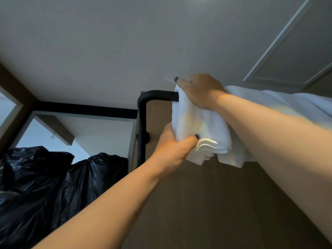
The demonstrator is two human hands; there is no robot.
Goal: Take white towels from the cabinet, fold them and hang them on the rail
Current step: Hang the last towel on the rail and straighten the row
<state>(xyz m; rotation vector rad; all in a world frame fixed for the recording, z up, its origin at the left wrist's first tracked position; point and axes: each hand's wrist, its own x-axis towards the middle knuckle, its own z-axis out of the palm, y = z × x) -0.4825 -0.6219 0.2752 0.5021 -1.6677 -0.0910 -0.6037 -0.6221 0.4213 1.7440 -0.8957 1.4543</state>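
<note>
A folded white towel [199,123] hangs over the black rail [156,95], high up near the ceiling. My right hand [201,89] lies over the towel's top where it bends across the rail, fingers curled over the fold. My left hand [175,146] grips the towel's lower hanging end from the left, thumb pressed into the cloth. A second white towel [280,101] is draped over the rail to the right, partly hidden behind my right forearm.
The rail bends down at its left end into a black post [141,133] fixed to a brown wooden panel [206,203]. Black plastic bags [53,177] are piled at the lower left. A white door [294,56] stands at the upper right.
</note>
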